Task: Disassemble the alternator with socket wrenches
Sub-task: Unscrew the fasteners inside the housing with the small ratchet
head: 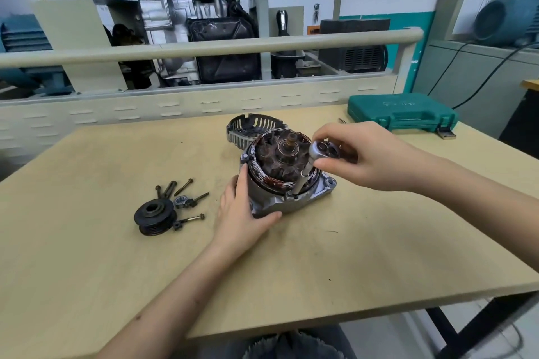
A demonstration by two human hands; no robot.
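Note:
The alternator [280, 181] stands mid-table with its rear cover off, showing copper windings and the rusty rotor shaft. My left hand [243, 213] grips the housing at its front left side, thumb along the base. My right hand [358, 154] holds the head of a chrome socket wrench [319, 151] between fingers and thumb. Its extension [300, 182] runs down to a bolt at the housing's front rim. The removed rear cover [248, 128] lies just behind the alternator.
A black pulley [154, 216] lies left of the alternator, with several loose bolts [183, 186] and a nut [180, 201] beside it. A shut green tool case [399, 111] sits at the back right. A rail [204, 48] and engine parts stand behind the table.

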